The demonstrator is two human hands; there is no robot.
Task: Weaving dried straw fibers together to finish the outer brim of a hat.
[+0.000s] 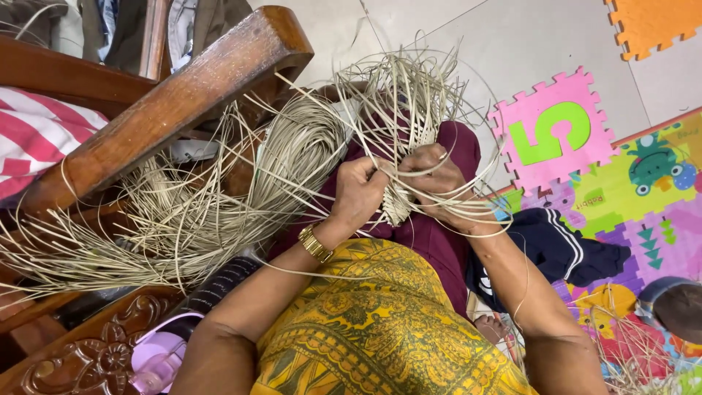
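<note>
Half-woven straw piece held over the lap at centre, gripped by the left hand and right hand, both closed on its strands, loose straw bundle spread at left, foam puzzle mat on the floor at right.

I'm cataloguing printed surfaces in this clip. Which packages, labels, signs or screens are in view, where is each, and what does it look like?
No packages, labels or screens show; only printed floor mats.
Pink puzzle mat: floor, upper right, jigsaw-edged square with a green numeral.
Picture mat: right of the hands, multicoloured, with a green cartoon frog and small lettering.
Orange mat: top right corner, plain, jigsaw-edged.
</note>
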